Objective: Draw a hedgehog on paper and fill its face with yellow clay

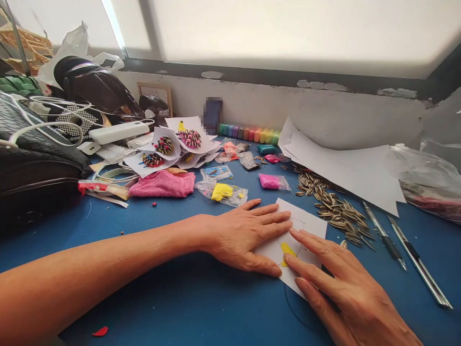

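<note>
A white sheet of paper [313, 222] with a thin drawn outline lies on the blue table. My left hand [242, 234] rests flat across its left part, fingers spread toward the right. A small patch of yellow modelling clay [287, 251] is spread inside the outline. My right hand [336, 283] has its fingers stretched out, with a fingertip touching the yellow clay and another on the paper near the outline. Nothing is gripped in either hand. Beyond my left hand lies an opened plastic packet of yellow clay [222, 192].
Sunflower seeds [338, 211] lie in a pile right of the paper, beside a pen [385, 235] and a craft knife [419, 262]. Behind are a pink clay packet [271, 181], a pink cloth [162, 184], finished seed pictures [189, 137] and paper sheets [334, 163]. A black bag [36, 163] stands left.
</note>
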`<action>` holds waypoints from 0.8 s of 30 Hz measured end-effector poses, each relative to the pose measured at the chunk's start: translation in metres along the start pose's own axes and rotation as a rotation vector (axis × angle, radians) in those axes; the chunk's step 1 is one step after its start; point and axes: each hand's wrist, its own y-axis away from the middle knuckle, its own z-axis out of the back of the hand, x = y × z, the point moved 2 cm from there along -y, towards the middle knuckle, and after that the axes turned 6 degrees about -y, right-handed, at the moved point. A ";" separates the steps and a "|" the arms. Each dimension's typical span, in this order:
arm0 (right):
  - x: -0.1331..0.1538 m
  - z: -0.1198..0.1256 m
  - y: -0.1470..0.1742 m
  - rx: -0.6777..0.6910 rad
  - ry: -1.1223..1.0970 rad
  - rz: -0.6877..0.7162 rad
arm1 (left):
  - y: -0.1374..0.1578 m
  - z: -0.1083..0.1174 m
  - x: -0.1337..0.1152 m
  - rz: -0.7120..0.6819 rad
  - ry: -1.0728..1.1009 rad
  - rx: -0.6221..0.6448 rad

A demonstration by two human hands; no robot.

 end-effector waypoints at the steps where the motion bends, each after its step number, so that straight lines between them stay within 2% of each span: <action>1: 0.000 0.001 0.000 -0.009 -0.008 -0.004 | 0.000 0.000 0.000 -0.004 0.001 -0.004; 13: 0.002 0.003 -0.004 -0.030 -0.002 0.069 | 0.001 0.002 0.000 -0.009 -0.001 -0.009; 24: 0.003 0.000 -0.003 0.008 0.026 0.108 | 0.001 0.000 0.000 -0.013 0.000 -0.022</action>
